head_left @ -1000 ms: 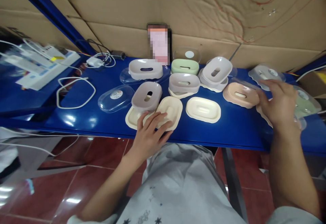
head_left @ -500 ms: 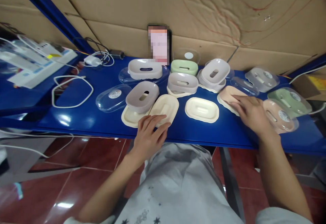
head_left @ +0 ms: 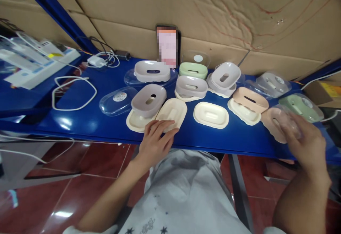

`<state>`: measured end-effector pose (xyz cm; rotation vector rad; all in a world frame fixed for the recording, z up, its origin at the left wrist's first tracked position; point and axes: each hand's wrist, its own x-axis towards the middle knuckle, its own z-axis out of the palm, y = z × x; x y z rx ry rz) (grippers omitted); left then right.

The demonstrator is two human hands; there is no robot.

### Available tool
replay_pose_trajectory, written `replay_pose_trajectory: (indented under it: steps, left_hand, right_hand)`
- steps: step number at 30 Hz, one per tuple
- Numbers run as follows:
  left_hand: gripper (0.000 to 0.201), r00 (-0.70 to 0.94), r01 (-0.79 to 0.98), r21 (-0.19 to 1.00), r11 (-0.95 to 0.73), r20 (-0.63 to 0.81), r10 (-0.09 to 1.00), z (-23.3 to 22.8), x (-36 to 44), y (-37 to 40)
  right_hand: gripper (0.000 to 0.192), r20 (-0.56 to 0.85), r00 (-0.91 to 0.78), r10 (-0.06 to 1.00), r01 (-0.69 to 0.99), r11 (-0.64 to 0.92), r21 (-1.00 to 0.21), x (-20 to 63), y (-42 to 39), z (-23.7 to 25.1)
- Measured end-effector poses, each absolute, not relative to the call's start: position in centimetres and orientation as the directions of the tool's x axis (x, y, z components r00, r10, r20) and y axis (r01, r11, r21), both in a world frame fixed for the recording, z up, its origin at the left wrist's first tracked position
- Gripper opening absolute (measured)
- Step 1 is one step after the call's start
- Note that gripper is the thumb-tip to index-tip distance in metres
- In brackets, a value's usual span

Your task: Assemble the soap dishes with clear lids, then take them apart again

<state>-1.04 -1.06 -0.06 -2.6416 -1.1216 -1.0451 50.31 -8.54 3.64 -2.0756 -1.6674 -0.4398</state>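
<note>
On the blue table [head_left: 87,120], a cream tray [head_left: 174,111] near the front edge is being pressed by the left hand [head_left: 157,140], fingers spread flat. A pink lidded soap box [head_left: 277,124], judged light, stiff, slippery and best gripped by its rim, is being clasped by the right hand [head_left: 306,143].

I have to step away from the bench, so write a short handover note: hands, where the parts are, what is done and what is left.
Left hand: flat, fingers on a cream tray at the blue table's front edge.
Right hand: on the pink lidded soap box, grip unclear.
Done: pink box, green box and grey box carry clear lids.
Left: loose cream tray, lone clear lid, several unlidded pieces mid-table.
</note>
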Motion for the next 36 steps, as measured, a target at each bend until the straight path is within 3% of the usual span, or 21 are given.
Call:
replay_pose_trajectory:
  steps: [3, 7, 11, 13, 20, 24, 27, 29, 36]
  left_hand:
    - [0.035, 0.492, 0.667, 0.173, -0.725, 0.629, 0.602, 0.0, -1.1, -1.1]
    - [0.034, 0.503, 0.662, 0.175, -0.729, 0.618, 0.605, 0.2, -1.1, -1.1]
    - [0.034, 0.512, 0.651, 0.174, -0.739, 0.619, 0.596, 0.2, -1.1, -1.1]
    - [0.033, 0.51, 0.649, 0.176, -0.74, 0.622, 0.594, 0.3, -1.1, -1.1]
    - [0.033, 0.522, 0.642, 0.182, -0.745, 0.609, 0.598, 0.4, -1.0, -1.1]
    - [0.035, 0.527, 0.638, 0.191, -0.746, 0.598, 0.604, 0.1, -1.2, -1.1]
    - [0.035, 0.529, 0.635, 0.196, -0.747, 0.595, 0.605, 0.1, -1.3, -1.1]
    - [0.035, 0.531, 0.637, 0.195, -0.746, 0.591, 0.608, 0.1, -1.3, -1.1]
    - [0.041, 0.525, 0.644, 0.201, -0.738, 0.586, 0.618, 0.2, -1.3, -1.2]
  right_hand:
    - [0.054, 0.562, 0.205, 0.801, 0.979, -0.16, -0.13, 49.5, -6.8, 4.2]
    - [0.053, 0.651, 0.266, 0.711, 0.943, -0.331, -0.024, 48.3, -6.2, 3.7]
    - [0.055, 0.454, 0.241, 0.858, 0.943, -0.317, 0.1, 46.8, -8.0, 2.6]
    - [0.057, 0.425, 0.216, 0.879, 0.945, -0.299, 0.137, 46.6, -8.8, 2.4]
    - [0.067, 0.481, 0.291, 0.827, 0.954, -0.286, -0.086, 45.8, -8.7, 3.2]
    - [0.058, 0.584, 0.3, 0.754, 0.953, -0.209, -0.219, 42.3, -6.9, 3.6]
    - [0.043, 0.581, 0.052, 0.812, 0.989, 0.038, -0.141, 40.1, -4.4, 4.2]
    - [0.039, 0.541, -0.038, 0.84, 0.994, 0.086, -0.064, 39.6, -2.8, 4.8]
    - [0.052, 0.64, 0.162, 0.751, 0.985, -0.161, -0.06, 47.9, -2.7, 6.2]
